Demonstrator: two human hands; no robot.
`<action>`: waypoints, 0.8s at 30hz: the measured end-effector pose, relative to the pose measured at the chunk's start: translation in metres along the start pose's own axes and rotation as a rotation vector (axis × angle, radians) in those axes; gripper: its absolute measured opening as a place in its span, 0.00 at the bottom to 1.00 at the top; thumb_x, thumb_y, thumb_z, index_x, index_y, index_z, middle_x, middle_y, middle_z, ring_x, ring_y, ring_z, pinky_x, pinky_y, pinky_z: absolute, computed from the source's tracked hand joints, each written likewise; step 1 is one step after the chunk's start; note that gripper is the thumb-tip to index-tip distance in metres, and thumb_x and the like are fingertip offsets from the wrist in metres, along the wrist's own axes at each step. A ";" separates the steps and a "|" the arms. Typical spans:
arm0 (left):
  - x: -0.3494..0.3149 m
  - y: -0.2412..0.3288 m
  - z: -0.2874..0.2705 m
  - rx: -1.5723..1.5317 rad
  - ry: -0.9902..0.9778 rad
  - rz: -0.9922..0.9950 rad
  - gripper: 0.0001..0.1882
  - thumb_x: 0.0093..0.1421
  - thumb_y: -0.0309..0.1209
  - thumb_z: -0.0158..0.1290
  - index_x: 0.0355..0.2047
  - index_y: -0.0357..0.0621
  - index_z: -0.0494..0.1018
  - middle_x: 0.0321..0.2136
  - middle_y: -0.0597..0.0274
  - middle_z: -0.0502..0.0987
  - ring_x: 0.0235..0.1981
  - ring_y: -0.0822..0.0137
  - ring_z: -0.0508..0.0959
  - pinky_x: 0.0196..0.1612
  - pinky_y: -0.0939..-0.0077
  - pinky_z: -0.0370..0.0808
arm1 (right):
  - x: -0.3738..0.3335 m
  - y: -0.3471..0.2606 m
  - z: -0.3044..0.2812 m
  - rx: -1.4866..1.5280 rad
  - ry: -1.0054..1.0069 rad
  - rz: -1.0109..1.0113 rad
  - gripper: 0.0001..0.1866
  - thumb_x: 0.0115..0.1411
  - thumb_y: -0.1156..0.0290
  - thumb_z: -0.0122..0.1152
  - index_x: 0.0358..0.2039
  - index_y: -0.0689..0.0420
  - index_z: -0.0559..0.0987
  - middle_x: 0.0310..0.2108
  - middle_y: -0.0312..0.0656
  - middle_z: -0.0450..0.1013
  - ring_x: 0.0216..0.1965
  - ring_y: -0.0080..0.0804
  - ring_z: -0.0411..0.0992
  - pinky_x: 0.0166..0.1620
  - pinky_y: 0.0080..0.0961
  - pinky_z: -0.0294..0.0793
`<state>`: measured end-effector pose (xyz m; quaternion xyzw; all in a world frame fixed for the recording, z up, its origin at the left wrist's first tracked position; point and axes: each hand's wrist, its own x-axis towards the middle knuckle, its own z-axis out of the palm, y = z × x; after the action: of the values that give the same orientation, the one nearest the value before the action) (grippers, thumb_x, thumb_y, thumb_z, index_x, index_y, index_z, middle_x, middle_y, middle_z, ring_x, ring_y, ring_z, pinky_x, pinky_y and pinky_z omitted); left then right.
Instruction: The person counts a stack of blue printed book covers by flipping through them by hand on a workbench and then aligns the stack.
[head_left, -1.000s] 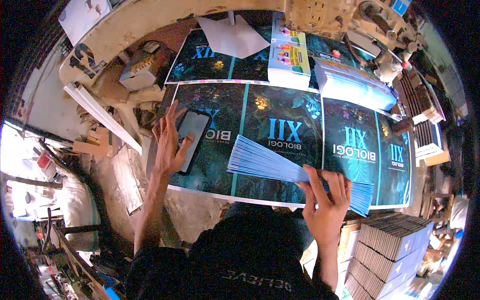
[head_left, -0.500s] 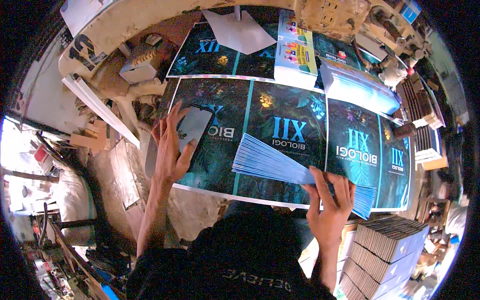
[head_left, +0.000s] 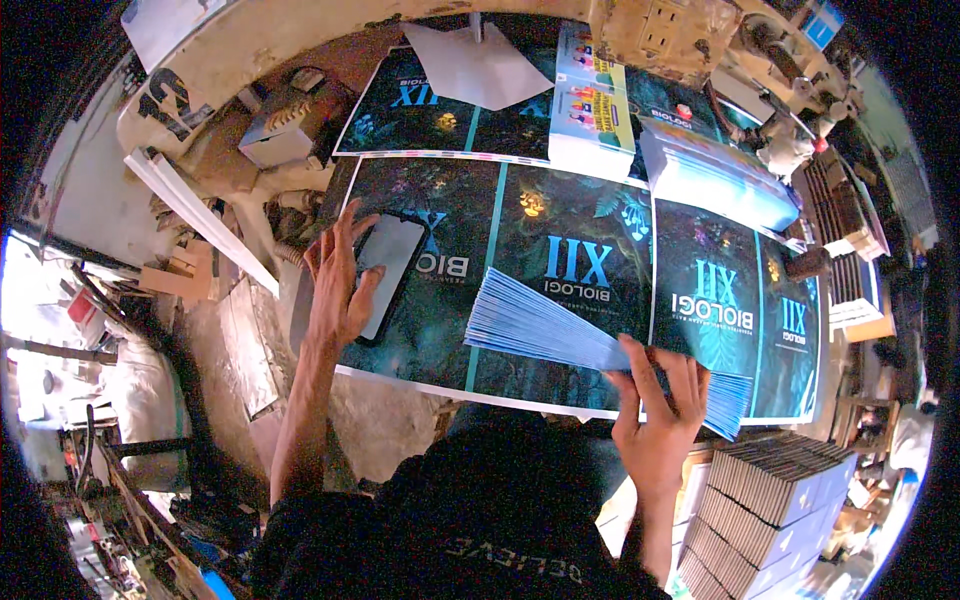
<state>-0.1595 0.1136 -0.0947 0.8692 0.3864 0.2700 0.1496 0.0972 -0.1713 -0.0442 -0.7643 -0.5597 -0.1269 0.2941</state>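
A smartphone (head_left: pixel 392 268) with a pale lit screen lies on the large printed cover sheets (head_left: pixel 570 215), dark teal with bright blue lettering. My left hand (head_left: pixel 343 275) rests along the phone's left edge, fingers spread and thumb over the screen. My right hand (head_left: pixel 658 405) grips a bundle of thin booklets (head_left: pixel 545 325) with pale blue edges. The bundle fans out on both sides of my fingers, wider toward the left. Its thumb side is pinched; part of the bundle is hidden behind the hand.
A stack of booklets with yellow covers (head_left: pixel 592 115) and a slanting pile of pale booklets (head_left: pixel 720 180) sit on the sheets' far side. White paper (head_left: pixel 475 65) lies beyond. A beige machine frame (head_left: pixel 270 35) curves behind. Tall stacked books (head_left: pixel 765 510) stand at the lower right.
My left thumb has shifted up and left over the phone, baring its lower end. The screen has turned from a picture to mostly plain pale. My right hand and the booklets look unmoved.
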 end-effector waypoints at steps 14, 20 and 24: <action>0.010 0.077 -0.014 0.032 0.042 0.270 0.35 0.61 0.36 0.51 0.69 0.42 0.62 0.67 0.48 0.68 0.67 0.49 0.65 0.71 0.51 0.52 | -0.001 0.003 0.000 -0.042 0.000 -0.011 0.19 0.56 0.73 0.71 0.50 0.51 0.85 0.40 0.38 0.74 0.40 0.40 0.73 0.47 0.41 0.69; -0.018 0.202 0.014 -0.056 -0.293 0.612 0.36 0.67 0.42 0.50 0.70 0.33 0.60 0.70 0.45 0.63 0.72 0.50 0.61 0.76 0.49 0.49 | -0.003 0.011 0.000 -0.032 -0.065 -0.043 0.25 0.53 0.71 0.69 0.54 0.47 0.83 0.44 0.40 0.74 0.43 0.44 0.73 0.49 0.46 0.71; -0.020 0.196 0.023 0.002 -0.374 0.636 0.42 0.69 0.53 0.47 0.70 0.29 0.58 0.71 0.41 0.61 0.73 0.51 0.60 0.76 0.48 0.48 | -0.005 0.008 0.005 -0.007 -0.031 -0.039 0.26 0.52 0.73 0.69 0.54 0.48 0.83 0.43 0.40 0.73 0.43 0.44 0.72 0.49 0.45 0.71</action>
<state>-0.0417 -0.0311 -0.0287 0.9803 0.0630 0.1389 0.1255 0.1026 -0.1735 -0.0534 -0.7561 -0.5785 -0.1229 0.2803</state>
